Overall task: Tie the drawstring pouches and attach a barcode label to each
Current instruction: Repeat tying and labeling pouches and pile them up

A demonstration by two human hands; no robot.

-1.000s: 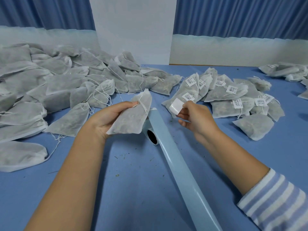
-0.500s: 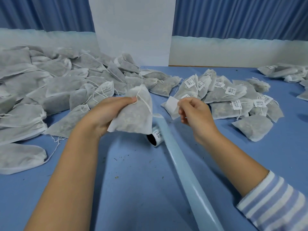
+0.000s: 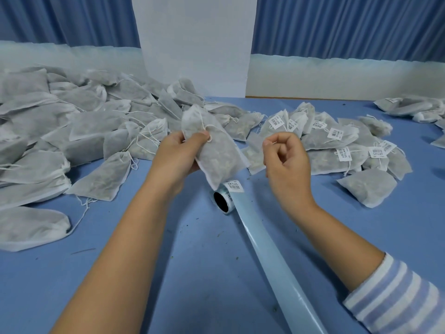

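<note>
**Pouch held up in the left hand over the label roll**

The drawstring pouch (image 3: 214,153) is a soft, translucent white non-woven bag, oblong and plump with speckled filling. It is held tilted above the blue table (image 3: 212,273), its lower corner just over the label roll (image 3: 225,201). The left hand (image 3: 179,155) reaches in with the forearm bare, its grip closed round the pouch's left edge. The thumb presses on the thin white drawstring (image 3: 209,138) near the gathered neck.

The right hand (image 3: 286,162) hovers just beside the pouch, apart from it, wrist bent and a striped sleeve (image 3: 397,300) pushed up the forearm. Its grip is curled tight, thumb tip against forefinger; whether it pinches anything cannot be told.

The roll is a small cylinder with a dark hollow core and lies on its side. A white barcode label (image 3: 233,186) sits on top of it. A glossy pale-blue liner strip (image 3: 277,261) runs from the roll toward the lower right.

A heap of plain pouches (image 3: 72,131) covers the table's left side. A pile of labelled pouches (image 3: 337,145) lies to the right.
</note>
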